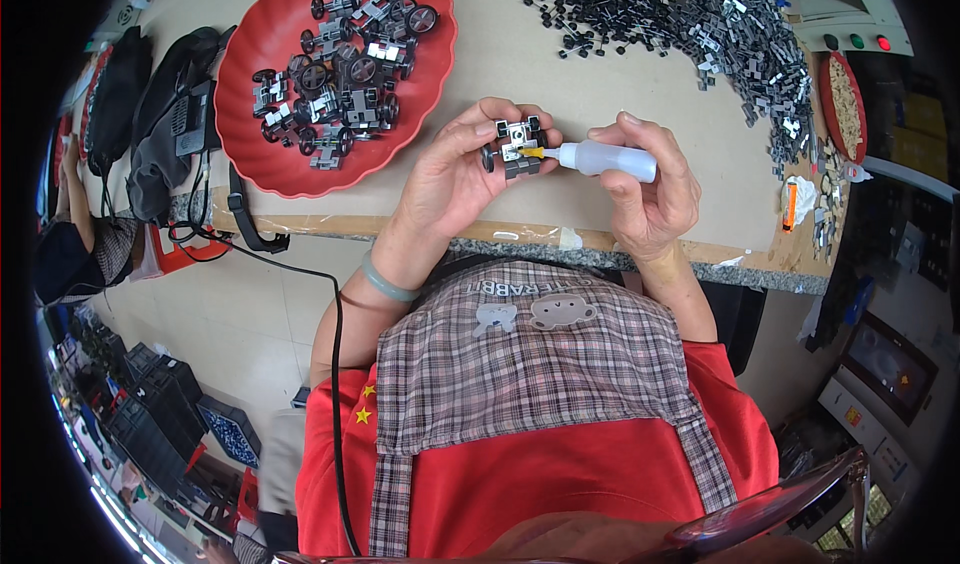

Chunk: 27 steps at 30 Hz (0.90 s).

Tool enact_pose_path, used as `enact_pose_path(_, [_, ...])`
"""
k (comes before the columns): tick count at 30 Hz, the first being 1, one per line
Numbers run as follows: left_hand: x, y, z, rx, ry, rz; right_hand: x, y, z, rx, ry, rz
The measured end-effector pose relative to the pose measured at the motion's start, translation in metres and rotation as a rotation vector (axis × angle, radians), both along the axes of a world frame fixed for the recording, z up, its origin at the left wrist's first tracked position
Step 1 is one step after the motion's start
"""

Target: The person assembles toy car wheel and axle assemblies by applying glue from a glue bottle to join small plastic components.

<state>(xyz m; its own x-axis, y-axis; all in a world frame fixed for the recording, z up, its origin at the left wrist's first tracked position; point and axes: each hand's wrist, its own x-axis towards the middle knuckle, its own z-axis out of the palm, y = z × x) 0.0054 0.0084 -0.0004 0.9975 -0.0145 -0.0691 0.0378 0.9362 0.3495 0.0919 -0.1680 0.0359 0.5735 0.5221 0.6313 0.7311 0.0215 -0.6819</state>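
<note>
1. Nearest to the camera, the person is wearing a checked apron (530,364) over a red shirt (560,474), and a pale bangle (388,278) is circling the left wrist
2. The left hand (455,169) is clamping a small wheeled chassis (519,142) between thumb and fingers, and it is holding this piece above the table (490,59), in front of the apron
3. The right hand (655,189) is closing around a squeeze bottle (612,161), with thumb on the near side and fingers on the far side
4. The bottle is lying almost level, its long axis running left to right; its yellow tip (535,152) is pointing left to the chassis, which is sitting to the left of the right hand, and the left hand is the nearer one to it, already gripping it
5. The tip is overlapping the chassis in this view, but whether it is really touching, I cannot tell surely
6. Beyond the left hand, to the left, a red scalloped bowl (430,84) is holding many similar wheeled pieces (360,74)
7. Farther away, black axle parts (610,9) are lying in a loose heap, and grey blocks (765,84) are spreading to the right of them
</note>
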Motion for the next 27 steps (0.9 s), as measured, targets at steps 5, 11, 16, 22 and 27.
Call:
enact_pose_path(5, [0.0009, 0.0002, -0.0033, -0.004, -0.054, -0.011, -0.0007, 0.0021, 0.0016, -0.016, -0.002, -0.001])
enact_pose_path(11, [0.0009, 0.0, -0.0047, -0.003, -0.04, -0.007, 0.0002, 0.0045, 0.0029, -0.004, 0.002, 0.0])
enact_pose_path(16, [0.001, 0.0006, -0.0068, 0.003, -0.042, -0.012, 0.0004, 0.0056, 0.0031, -0.015, -0.014, -0.009])
enact_pose_path(22, [0.0001, 0.0004, -0.0053, 0.006, -0.035, -0.012, -0.0005, 0.006, 0.0042, -0.036, -0.042, -0.021])
enact_pose_path(27, [0.0006, 0.0004, -0.0048, 0.001, -0.025, -0.008, 0.0005, 0.0066, 0.0045, -0.033, -0.045, -0.026])
